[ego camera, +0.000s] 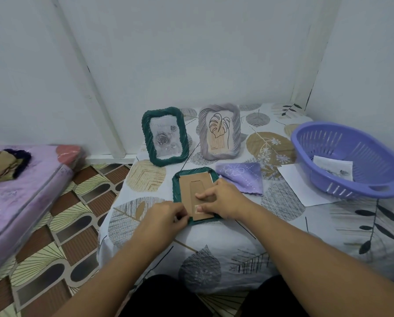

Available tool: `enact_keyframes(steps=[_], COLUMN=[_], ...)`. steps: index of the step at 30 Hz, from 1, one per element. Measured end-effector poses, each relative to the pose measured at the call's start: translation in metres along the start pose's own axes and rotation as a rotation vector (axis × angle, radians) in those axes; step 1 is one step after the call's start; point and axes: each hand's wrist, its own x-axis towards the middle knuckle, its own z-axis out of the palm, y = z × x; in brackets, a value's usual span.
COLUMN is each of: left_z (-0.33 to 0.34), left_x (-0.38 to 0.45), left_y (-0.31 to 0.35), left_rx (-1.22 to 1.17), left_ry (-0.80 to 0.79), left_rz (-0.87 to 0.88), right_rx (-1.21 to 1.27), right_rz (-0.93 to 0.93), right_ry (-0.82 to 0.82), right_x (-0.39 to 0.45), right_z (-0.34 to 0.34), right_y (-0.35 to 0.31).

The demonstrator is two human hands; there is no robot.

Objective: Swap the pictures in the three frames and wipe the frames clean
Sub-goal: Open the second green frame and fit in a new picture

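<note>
Green frame lay face-down on the surface, cardboard back up; left hand fingers pinched its near-left edge, right hand fingers pressed flat on the backing. Back-panel step in hand, probably; next move likely needs turning the clips.

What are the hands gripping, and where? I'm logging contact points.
Neither lifts anything. The right hand presses the cardboard backing of the face-down green frame; the left hand pinches at the frame's near-left edge.

Face-down frame before two standing frames; basket right, perhaps holding paper.
</note>
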Motion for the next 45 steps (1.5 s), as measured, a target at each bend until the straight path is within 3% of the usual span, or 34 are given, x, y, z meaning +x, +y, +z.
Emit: enact_keyframes(steps=[7, 14, 19, 28, 33, 39, 45], left_z=[0.004, -0.013, -0.019, -0.007, 0.001, -0.002, -0.011], left_x=[0.001, 0.016, 0.021, 0.023, 0.021, 0.027, 0.044], left_y=[0.001, -0.017, -0.017, -0.014, -0.01, -0.016, -0.01], left_rx=[-0.029, -0.328, -0.283, -0.159, -0.202, -0.256, -0.256], left_ry=[0.025, -0.192, -0.29, -0.251, -0.156, -0.177, -0.113], left_rz=[-0.036, -0.248, -0.173, -0.226, -0.285, -0.335, -0.249], right_rx=[0.004, 0.026, 0.015, 0.009, 0.01, 0.016, 0.013], right_rz=[0.001, 0.002, -0.005, -0.005, -0.005, -0.003, -0.016], right_ry=[-0.002, -0.006, -0.004, 0.003, -0.005, -0.01, -0.028], right_x=[0.0, -0.004, -0.004, -0.002, -0.004, -0.003, -0.003], right_z=[-0.001, -0.004, -0.003, -0.002, -0.003, -0.004, -0.005], right_y=[0.0, -0.002, -0.002, -0.002, -0.002, -0.003, -0.002])
